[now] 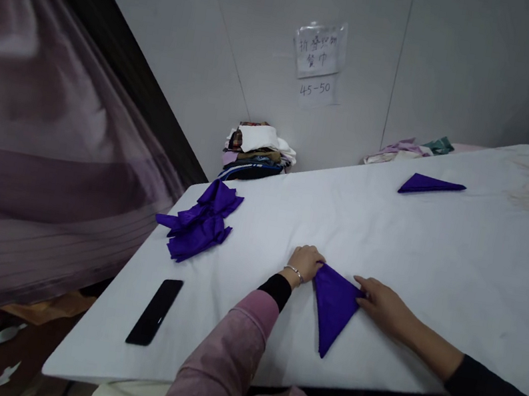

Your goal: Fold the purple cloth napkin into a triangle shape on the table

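Note:
A purple cloth napkin [334, 304] lies folded into a triangle on the white table [388, 246], its point toward me. My left hand [305, 262] rests with curled fingers on the napkin's upper left corner; a thin bracelet circles its wrist. My right hand [381, 302] lies flat, its fingers pressing the napkin's right corner. Both hands touch the cloth and neither lifts it.
A heap of crumpled purple napkins [202, 220] sits at the table's left. A black phone [155, 311] lies near the front left edge. Another folded purple triangle [428, 184] lies far right. Stacked fabrics [258, 151] and loose cloths [407, 151] stand against the wall.

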Tool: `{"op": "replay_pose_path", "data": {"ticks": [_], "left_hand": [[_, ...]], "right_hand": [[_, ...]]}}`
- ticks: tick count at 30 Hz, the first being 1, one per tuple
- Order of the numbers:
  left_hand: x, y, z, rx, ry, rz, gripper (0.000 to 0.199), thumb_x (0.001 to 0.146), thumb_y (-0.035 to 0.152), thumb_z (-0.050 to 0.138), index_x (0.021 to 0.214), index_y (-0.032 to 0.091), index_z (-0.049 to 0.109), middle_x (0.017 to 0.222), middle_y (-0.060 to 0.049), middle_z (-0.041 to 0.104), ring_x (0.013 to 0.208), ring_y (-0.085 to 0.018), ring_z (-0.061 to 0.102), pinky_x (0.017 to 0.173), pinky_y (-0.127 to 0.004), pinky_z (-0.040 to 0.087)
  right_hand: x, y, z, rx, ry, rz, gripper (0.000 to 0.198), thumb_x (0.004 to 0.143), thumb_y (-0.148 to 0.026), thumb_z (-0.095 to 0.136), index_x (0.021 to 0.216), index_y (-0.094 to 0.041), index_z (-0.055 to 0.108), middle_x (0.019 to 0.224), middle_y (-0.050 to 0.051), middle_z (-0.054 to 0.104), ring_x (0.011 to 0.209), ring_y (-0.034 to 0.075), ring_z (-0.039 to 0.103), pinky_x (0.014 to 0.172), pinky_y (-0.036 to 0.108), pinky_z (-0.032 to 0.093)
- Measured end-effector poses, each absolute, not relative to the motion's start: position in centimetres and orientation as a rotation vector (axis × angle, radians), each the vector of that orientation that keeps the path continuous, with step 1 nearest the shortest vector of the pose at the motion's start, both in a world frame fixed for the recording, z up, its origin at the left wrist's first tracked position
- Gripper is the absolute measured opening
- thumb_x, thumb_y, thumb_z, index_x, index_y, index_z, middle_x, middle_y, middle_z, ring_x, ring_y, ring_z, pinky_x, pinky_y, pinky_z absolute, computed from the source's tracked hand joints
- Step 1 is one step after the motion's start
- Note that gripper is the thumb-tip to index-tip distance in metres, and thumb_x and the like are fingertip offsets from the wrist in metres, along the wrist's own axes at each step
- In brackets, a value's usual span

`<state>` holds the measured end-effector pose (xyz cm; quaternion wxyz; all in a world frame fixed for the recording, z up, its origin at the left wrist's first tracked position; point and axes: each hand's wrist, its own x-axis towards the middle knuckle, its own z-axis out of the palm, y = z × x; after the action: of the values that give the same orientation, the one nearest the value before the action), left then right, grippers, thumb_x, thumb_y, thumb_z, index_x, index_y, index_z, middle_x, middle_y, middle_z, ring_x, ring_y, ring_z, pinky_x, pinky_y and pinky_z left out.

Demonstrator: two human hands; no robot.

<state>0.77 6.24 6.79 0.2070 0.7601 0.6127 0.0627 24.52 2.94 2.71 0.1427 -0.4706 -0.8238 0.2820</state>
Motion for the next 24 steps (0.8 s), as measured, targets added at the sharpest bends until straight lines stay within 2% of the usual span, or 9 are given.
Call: {"op": "replay_pose_path", "data": {"ticks": [3, 6, 8, 10, 13, 18, 21, 24], "left_hand": [[-0.7, 6.2, 7.3, 1.970, 1.799, 0.157, 0.019, 0.082, 0.025, 0.058, 0.096, 0.025, 0.070, 0.108, -0.003, 0.063, 0.105, -0.020, 0.055, 0.095, -0.033, 0.045], [-2.1, 5.8, 7.7, 1.742, 1.957, 0.146, 0.020, 0.079, 0.027, 0.058, 0.096, 0.024, 0.069, 0.106, -0.004, 0.065, 0.086, -0.019, 0.062, 0.069, -0.030, 0.055], [-2.8, 5.4, 7.8, 1.591, 2.065, 0.161, 0.021, 0.077, 0.027, 0.059, 0.096, 0.023, 0.068, 0.101, -0.004, 0.067, 0.075, -0.019, 0.062, 0.055, -0.028, 0.054], [-3.2, 4.7, 7.7, 1.475, 2.153, 0.201, 0.020, 0.075, 0.026, 0.060, 0.093, 0.022, 0.068, 0.096, -0.005, 0.068, 0.069, -0.018, 0.062, 0.049, -0.026, 0.052], [-3.7, 3.1, 7.4, 1.363, 2.266, 0.304, 0.016, 0.074, 0.024, 0.060, 0.088, 0.020, 0.067, 0.092, -0.005, 0.069, 0.072, -0.019, 0.063, 0.051, -0.026, 0.051], [-5.1, -0.2, 6.6, 1.227, 2.433, 0.465, 0.015, 0.079, 0.021, 0.053, 0.090, 0.021, 0.062, 0.096, -0.005, 0.069, 0.089, -0.020, 0.063, 0.072, -0.027, 0.050], [-5.3, -1.8, 6.2, 1.188, 2.467, 0.490, 0.021, 0.079, 0.024, 0.053, 0.100, 0.021, 0.059, 0.096, -0.006, 0.069, 0.089, -0.021, 0.063, 0.075, -0.029, 0.048], [-4.7, -2.6, 5.9, 1.200, 2.428, 0.490, 0.029, 0.078, 0.025, 0.054, 0.107, 0.022, 0.055, 0.093, -0.005, 0.069, 0.087, -0.022, 0.064, 0.073, -0.031, 0.046]], "right_hand": [[23.1, 5.0, 3.0, -1.378, -2.348, 0.898, 0.052, 0.072, -0.016, 0.051, 0.123, -0.016, 0.058, 0.095, 0.008, 0.066, 0.086, 0.022, 0.062, 0.078, 0.034, 0.047], [21.0, 8.9, 4.0, -1.362, -2.291, 0.968, 0.050, 0.066, -0.008, 0.052, 0.115, -0.012, 0.063, 0.087, 0.007, 0.068, 0.081, 0.020, 0.063, 0.075, 0.031, 0.048], [19.3, 11.9, 4.9, -1.333, -2.271, 0.960, 0.048, 0.066, -0.005, 0.050, 0.111, -0.012, 0.065, 0.084, 0.006, 0.069, 0.079, 0.020, 0.063, 0.077, 0.030, 0.048], [17.6, 14.3, 5.9, -1.302, -2.257, 0.949, 0.046, 0.066, -0.004, 0.051, 0.108, -0.013, 0.066, 0.084, 0.006, 0.069, 0.080, 0.020, 0.063, 0.078, 0.030, 0.048], [15.6, 15.6, 6.7, -1.252, -2.211, 0.936, 0.042, 0.072, -0.009, 0.051, 0.111, -0.014, 0.065, 0.096, 0.008, 0.069, 0.088, 0.020, 0.063, 0.083, 0.030, 0.048], [16.0, 11.8, 6.0, -1.158, -2.153, 0.981, 0.038, 0.084, -0.029, 0.049, 0.119, -0.018, 0.060, 0.111, 0.007, 0.066, 0.098, 0.019, 0.061, 0.086, 0.032, 0.048], [17.9, 9.0, 5.1, -1.260, -2.136, 1.058, 0.044, 0.084, -0.042, 0.049, 0.119, -0.017, 0.060, 0.106, 0.009, 0.067, 0.092, 0.022, 0.062, 0.083, 0.035, 0.049], [19.6, 7.4, 4.4, -1.376, -2.168, 1.145, 0.049, 0.083, -0.046, 0.049, 0.122, -0.016, 0.058, 0.094, 0.008, 0.069, 0.083, 0.022, 0.063, 0.077, 0.036, 0.049]]}}
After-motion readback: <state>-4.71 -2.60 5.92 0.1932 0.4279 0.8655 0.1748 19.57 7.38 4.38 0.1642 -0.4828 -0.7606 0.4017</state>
